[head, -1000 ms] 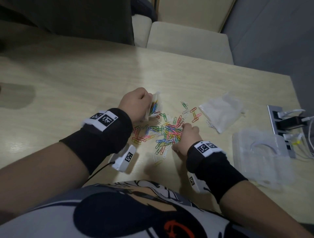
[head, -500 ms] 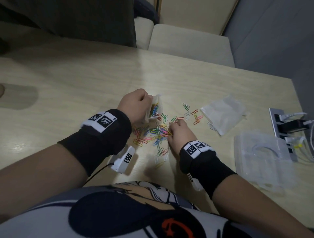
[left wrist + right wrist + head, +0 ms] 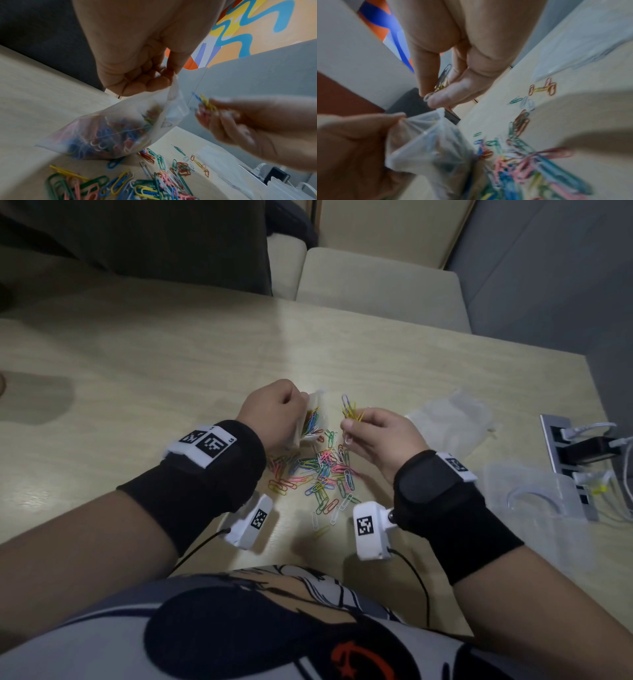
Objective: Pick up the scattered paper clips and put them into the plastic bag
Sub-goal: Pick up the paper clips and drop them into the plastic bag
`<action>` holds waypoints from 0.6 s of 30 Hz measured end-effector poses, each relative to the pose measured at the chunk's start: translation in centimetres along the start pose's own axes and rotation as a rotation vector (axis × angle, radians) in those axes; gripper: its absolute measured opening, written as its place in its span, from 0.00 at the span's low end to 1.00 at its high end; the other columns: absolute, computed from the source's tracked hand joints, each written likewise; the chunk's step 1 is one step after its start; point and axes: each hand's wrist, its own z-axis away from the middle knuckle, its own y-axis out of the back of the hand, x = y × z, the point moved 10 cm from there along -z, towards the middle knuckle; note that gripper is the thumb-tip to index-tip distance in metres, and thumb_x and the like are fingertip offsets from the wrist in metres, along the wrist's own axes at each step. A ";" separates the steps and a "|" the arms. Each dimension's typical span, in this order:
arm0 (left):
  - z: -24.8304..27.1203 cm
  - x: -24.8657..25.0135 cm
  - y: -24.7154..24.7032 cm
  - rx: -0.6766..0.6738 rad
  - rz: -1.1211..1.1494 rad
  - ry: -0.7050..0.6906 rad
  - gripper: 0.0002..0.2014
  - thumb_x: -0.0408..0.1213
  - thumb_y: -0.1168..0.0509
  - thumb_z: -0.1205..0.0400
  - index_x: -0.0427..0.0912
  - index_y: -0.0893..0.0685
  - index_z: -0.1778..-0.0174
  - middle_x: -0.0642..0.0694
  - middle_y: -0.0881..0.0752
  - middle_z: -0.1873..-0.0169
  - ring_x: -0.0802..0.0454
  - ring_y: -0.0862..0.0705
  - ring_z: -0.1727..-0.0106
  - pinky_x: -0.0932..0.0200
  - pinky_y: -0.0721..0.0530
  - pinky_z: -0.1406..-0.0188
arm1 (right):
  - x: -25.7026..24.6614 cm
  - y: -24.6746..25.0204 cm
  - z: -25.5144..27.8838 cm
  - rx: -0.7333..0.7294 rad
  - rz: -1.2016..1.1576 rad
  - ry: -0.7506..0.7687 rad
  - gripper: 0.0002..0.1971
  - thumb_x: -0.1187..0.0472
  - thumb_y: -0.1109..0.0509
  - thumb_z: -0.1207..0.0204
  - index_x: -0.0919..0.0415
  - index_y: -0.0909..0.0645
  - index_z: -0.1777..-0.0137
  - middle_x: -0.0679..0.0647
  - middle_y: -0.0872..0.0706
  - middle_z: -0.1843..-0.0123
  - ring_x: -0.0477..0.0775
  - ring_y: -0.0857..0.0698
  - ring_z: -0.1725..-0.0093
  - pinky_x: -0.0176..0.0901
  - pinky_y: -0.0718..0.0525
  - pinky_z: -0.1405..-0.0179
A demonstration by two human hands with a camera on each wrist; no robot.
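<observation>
My left hand grips the rim of a small clear plastic bag that holds several coloured paper clips and hangs just above the table. My right hand is raised beside the bag's mouth and pinches a bunch of mostly yellow paper clips between thumb and fingers. A pile of loose coloured paper clips lies on the wooden table below both hands.
An empty crumpled clear bag lies to the right of the pile. Further right sit a clear plastic box and a power strip with plugs and cables. A cushioned seat stands beyond the table's far edge.
My right hand has lifted off the pile with a bunch of clips and moved up and left to the bag's mouth. The left hand keeps holding the bag in about the same place.
</observation>
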 end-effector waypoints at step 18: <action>-0.5 -1.4 2.1 0.076 0.073 0.070 0.15 0.44 0.38 0.19 0.46 0.25 0.72 0.47 0.18 0.74 0.46 0.20 0.67 0.55 0.22 0.61 | -4.6 -3.4 1.0 0.130 0.929 0.215 0.20 0.50 0.26 0.29 0.53 0.24 0.39 0.53 0.19 0.42 0.55 0.16 0.51 0.47 0.18 0.49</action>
